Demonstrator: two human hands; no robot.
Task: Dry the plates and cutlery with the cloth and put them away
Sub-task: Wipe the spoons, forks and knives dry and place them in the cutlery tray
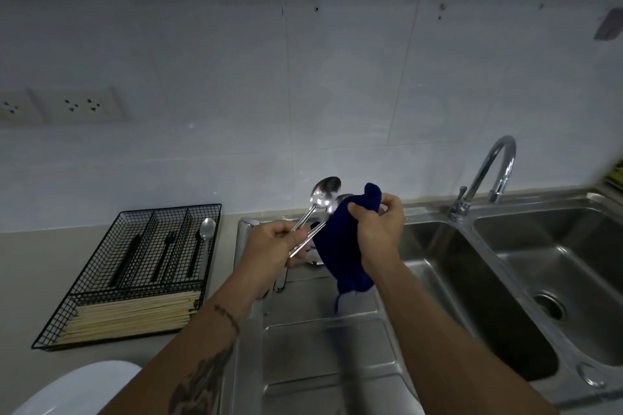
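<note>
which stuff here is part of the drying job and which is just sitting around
Part of the job:
- spoons, held in the left hand
- blue cloth, gripped by the right hand
- wire cutlery tray with a spoon in it
- white plate

Just lying about:
- tap
- sink
- wall sockets
- chopsticks in the tray's front part

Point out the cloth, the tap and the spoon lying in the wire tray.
cloth (340,246), head view, on the hanging middle fold.
tap (502,153), head view, on the curved spout.
spoon (207,228), head view, on its bowl, in the tray's right slot.
</note>
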